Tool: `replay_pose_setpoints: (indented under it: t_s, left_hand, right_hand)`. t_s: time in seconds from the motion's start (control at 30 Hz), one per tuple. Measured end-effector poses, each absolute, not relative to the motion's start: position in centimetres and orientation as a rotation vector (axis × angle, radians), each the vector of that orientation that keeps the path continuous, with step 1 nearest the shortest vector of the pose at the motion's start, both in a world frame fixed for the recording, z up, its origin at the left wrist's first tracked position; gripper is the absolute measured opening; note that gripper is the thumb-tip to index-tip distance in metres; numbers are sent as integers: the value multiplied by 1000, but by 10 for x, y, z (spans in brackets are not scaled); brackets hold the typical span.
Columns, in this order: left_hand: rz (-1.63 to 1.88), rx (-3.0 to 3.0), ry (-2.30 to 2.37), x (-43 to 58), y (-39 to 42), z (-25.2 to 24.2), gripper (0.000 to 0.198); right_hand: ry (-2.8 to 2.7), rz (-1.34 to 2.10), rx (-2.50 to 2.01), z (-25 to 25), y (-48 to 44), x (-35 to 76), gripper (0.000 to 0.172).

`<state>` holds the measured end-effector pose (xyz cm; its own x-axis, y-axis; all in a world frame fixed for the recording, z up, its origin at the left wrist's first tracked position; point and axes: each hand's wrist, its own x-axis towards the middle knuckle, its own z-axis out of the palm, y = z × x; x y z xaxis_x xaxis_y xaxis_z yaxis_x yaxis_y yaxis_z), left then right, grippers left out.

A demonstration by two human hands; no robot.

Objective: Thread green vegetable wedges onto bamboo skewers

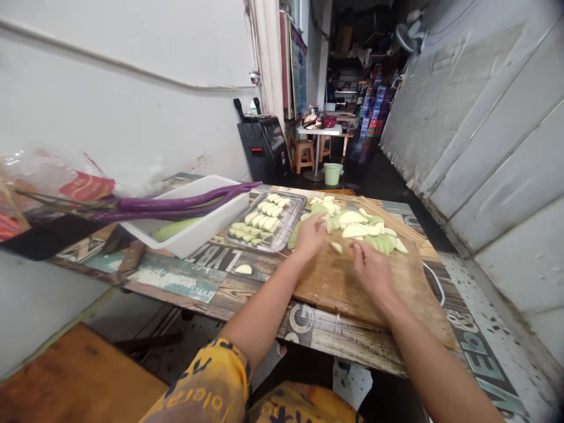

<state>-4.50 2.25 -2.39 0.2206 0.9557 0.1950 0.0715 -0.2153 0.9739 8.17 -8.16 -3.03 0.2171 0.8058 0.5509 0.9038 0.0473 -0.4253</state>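
Note:
On the wooden cutting board (326,288) lies a heap of pale slices (355,226) of a green-skinned vegetable. My left hand (309,236) is at the heap's left side, its fingers bent together against the slices; what they grip is hidden. My right hand (372,269) is closed in a pinch above the board, and the thing in it is too small to make out. Between the two hands is a single slice (336,248). Left of the board, a clear tray (282,238) holds rows of similar slices (264,217).
Long purple eggplants (176,202) lie across a white container (198,238) with a green vegetable (174,229) inside. One loose slice (244,269) is on the table. Thin wooden sticks (392,214) lie behind the board. Plastic bags (83,182) sit far left, a black speaker (264,147) behind.

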Motion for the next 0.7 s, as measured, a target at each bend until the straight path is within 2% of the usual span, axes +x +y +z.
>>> replay_pose_setpoints:
  t_s: [0.1,0.2,0.3,0.47,0.7]
  left_hand:
    - [923,2207,922,-50,22,-30,36]
    - [606,2517,880,-50,19,-34,42]
    - [500,2593,912,-48,16,-34,42]
    - [527,2592,865,-38,6,-25,44]
    - [330,2735,745,-12,-1,-22,62]
  right_hand:
    - [-1407,-167,-1748,-26,-78,92,33]
    - [-1297,-136,-1736,-20,-78,99,33]
    - [-1229,-126,-1716,-14,-79,104,33]
    - [-1078,-138,-1673,-9,-79,113,32]
    - [-1030,-59,-1711,-8,-77,116,32]
